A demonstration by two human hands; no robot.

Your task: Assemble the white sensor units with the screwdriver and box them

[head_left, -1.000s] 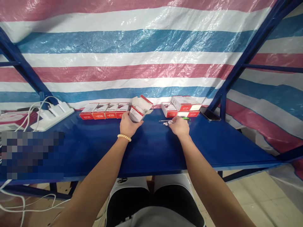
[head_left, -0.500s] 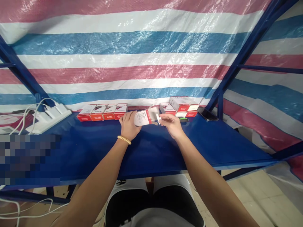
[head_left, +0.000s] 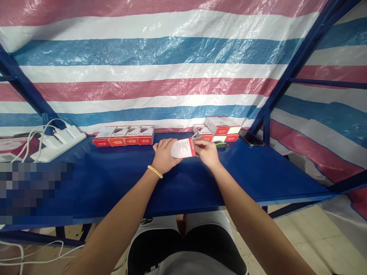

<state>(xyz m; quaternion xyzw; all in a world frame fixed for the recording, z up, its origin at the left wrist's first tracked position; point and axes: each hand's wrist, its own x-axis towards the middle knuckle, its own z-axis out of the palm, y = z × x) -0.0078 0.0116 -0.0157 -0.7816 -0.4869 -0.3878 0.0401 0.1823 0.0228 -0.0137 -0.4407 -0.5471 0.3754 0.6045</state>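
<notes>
1 head-worn view, looking forward and down, close over blue table (head_left: pixel 114 179), facing striped tarp (head_left: pixel 160 68)

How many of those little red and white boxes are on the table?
At least 8: four in a row at the back left, one box held between the left hand and right hand, and three or so in a pile at the back right, where some may be hidden.
</notes>
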